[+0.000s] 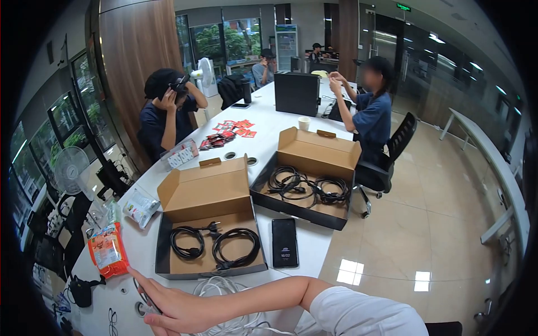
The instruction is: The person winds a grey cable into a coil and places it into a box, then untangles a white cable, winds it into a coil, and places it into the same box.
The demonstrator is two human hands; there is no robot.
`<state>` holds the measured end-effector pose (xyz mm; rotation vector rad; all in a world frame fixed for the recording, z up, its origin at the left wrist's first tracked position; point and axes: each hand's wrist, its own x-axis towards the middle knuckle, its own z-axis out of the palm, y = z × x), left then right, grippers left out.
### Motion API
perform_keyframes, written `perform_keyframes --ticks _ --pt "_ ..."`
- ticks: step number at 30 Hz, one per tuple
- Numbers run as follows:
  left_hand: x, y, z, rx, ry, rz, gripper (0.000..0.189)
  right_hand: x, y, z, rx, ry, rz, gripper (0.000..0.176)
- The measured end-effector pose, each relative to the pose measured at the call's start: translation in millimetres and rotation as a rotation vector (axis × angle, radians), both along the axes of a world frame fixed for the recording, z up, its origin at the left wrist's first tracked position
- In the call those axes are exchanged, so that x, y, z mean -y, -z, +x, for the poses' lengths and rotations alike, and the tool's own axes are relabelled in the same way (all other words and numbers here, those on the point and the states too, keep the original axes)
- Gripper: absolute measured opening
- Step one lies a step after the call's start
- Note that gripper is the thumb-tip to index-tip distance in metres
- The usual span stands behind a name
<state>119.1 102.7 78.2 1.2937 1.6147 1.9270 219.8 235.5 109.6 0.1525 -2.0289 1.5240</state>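
My right hand (182, 308) reaches in from the right across the near end of the white table, its forearm in a white sleeve. The fingers stretch toward the left with the thumb apart. A thin dark strand runs along the inner side of the fingers; I cannot tell if it is held. The fingertips are right by an orange snack bag (109, 250). Under the forearm lies a bundle of white cable (224, 287). Just beyond is an open cardboard box (204, 187) containing coiled black power cables (236, 248). My left hand is out of view.
A second open box (319, 143) holds black cables (291, 183). Beside them lie a phone (285, 242), a white snack bag (141, 208), glasses (113, 322) and red packets (224, 136). A paper cup (304, 123) stands farther back. People sit on both sides of the table.
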Motion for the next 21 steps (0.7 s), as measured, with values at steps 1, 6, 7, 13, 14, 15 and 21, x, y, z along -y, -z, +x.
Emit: perform_keyframes --ticks 1,6,7,13,14,15,21 --pt "0.7 -5.4 4.4 -0.136 -0.005 -0.031 0.043 0.5 -4.5 3.2 0.026 -0.013 0.007 0.079" --pt "-5.6 -21.1 26.1 -0.605 0.022 -0.16 0.046 4.9 16.2 -11.5 -0.063 0.007 0.06 0.077" --pt "-7.0 -21.7 28.6 -0.65 0.029 -0.175 0.047 7.2 15.3 -18.8 -0.105 0.093 0.088 0.076" --pt "-12.6 -26.9 34.6 -0.773 0.049 -0.242 0.05 -1.7 -20.5 27.6 0.18 -0.291 -0.276 0.074" --pt "-12.6 -27.6 34.6 -0.778 0.054 -0.249 0.051 -2.6 -19.6 26.4 0.175 -0.296 -0.279 0.075" --pt "-12.1 -27.8 33.6 -0.779 0.058 -0.252 0.052 -0.4 -9.7 16.4 0.038 -0.162 -0.153 0.073" --pt "-10.3 -23.8 30.0 -0.641 0.069 -0.215 0.054 0.3 -23.3 26.2 0.067 -0.174 0.037 0.09"
